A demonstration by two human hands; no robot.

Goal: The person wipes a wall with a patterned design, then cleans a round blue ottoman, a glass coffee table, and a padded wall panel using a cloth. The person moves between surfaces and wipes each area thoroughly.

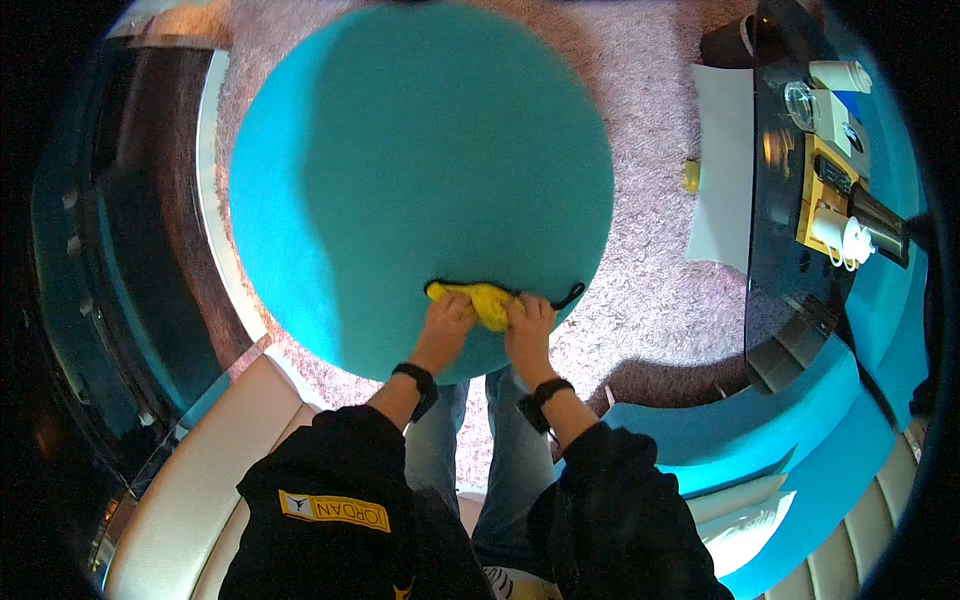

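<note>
A bunched yellow cloth (491, 304) with a dark edging lies between my hands at the near side of a round teal ottoman (450, 165). My left hand (445, 328) grips its left end, with fingers curled into the fabric. On the other end, my right hand (530, 334) pinches the cloth. A black cord loop (574, 294) sticks out to the right, past my right hand, near the ottoman's edge. The cloth's underside is hidden, so whether it rests on the ottoman cannot be told. Both wrists wear dark bands.
To the right, a dark glossy table (780, 172) bears a wooden tray (808, 196) with a white cup (829, 225), a remote control (832, 174) and a dark kettle (879, 225). A teal sofa (727, 427) curves at the lower right. A beige seat (202, 480) stands lower left.
</note>
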